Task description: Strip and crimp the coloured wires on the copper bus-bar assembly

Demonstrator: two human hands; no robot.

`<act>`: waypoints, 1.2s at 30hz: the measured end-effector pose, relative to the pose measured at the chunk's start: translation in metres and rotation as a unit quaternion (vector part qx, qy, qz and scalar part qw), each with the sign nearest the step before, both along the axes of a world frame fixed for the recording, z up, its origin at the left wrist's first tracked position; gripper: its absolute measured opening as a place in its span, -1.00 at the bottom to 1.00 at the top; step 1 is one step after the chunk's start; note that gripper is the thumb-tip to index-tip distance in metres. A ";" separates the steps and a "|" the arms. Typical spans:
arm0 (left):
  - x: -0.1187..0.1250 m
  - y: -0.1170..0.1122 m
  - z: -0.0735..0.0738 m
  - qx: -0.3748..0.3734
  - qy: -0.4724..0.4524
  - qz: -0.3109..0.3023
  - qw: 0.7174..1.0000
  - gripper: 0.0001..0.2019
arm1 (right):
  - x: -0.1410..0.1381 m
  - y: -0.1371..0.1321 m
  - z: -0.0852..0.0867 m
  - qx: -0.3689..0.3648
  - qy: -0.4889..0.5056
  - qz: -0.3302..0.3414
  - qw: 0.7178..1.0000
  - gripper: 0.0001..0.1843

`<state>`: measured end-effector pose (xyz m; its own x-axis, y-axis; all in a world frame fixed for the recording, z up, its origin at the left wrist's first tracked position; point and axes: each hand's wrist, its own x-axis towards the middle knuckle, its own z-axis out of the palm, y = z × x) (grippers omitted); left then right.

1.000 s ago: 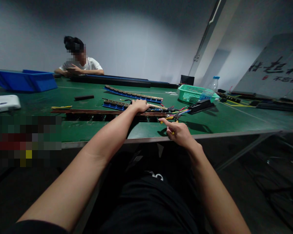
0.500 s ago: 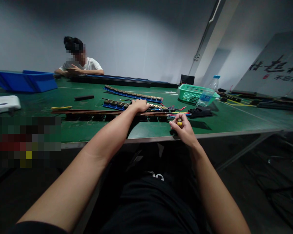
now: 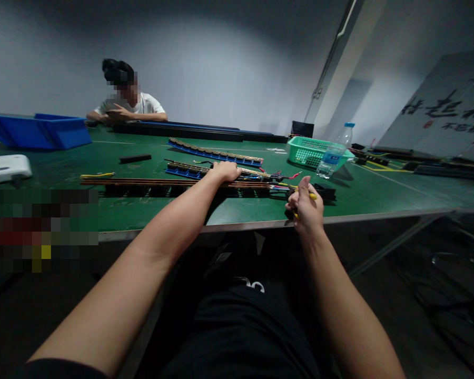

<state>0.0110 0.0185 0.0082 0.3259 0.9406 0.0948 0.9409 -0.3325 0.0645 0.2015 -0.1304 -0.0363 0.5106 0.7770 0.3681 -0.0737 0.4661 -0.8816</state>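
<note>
A long black strip with copper-coloured rods (image 3: 161, 182) lies along the near side of the green table. My left hand (image 3: 226, 171) reaches over it near its right half, fingers bent down over the far side, the tips hidden. Colored wires (image 3: 278, 187) come out of the strip's right end. Beside them my right hand (image 3: 308, 205) is closed round a yellow-and-black hand tool (image 3: 313, 196), thumb raised; its kind is mostly hidden by the fingers. A black block (image 3: 326, 192) lies just past this hand. Behind the left hand is a shorter blue-based strip (image 3: 179, 169).
Another blue-based strip (image 3: 213, 152) lies farther back. At the right stand a green basket (image 3: 300, 151) and a water bottle (image 3: 334, 158). Blue bins (image 3: 59, 131), a white device (image 3: 6, 168) and a black bar (image 3: 135, 158) are leftward. A person (image 3: 132, 108) sits opposite.
My right hand has moved slightly right and turned, its thumb now pointing up and the yellow-and-black tool turned with it. The black block has shifted a little left. My left hand stays put.
</note>
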 end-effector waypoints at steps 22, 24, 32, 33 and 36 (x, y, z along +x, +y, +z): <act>0.009 -0.005 -0.005 0.026 -0.031 0.011 0.999 -0.44 | -0.028 -0.055 -0.005 -0.041 -0.419 -0.066 0.905 -0.58; 0.010 -0.004 -0.005 0.021 -0.029 0.012 0.999 -0.44 | -0.031 -0.059 0.000 -0.014 -0.400 -0.024 0.916 -0.59; 0.001 -0.004 0.005 0.005 -0.023 -0.013 1.000 -0.46 | -0.042 -0.002 0.011 0.044 -0.172 0.235 0.956 -0.42; -0.001 -0.003 0.005 0.007 -0.024 -0.016 1.000 -0.46 | -0.043 0.006 0.011 0.032 -0.150 0.249 0.956 -0.39; -0.005 -0.001 0.003 0.023 -0.028 -0.028 0.999 -0.48 | -0.045 0.018 0.010 0.009 -0.106 0.275 0.955 -0.30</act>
<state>0.0063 0.0173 0.0113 0.3704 0.9156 0.1568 0.9163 -0.3878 0.1003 0.1564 -0.1121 -0.0261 -0.0610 0.8990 0.4336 -0.1330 0.4233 -0.8962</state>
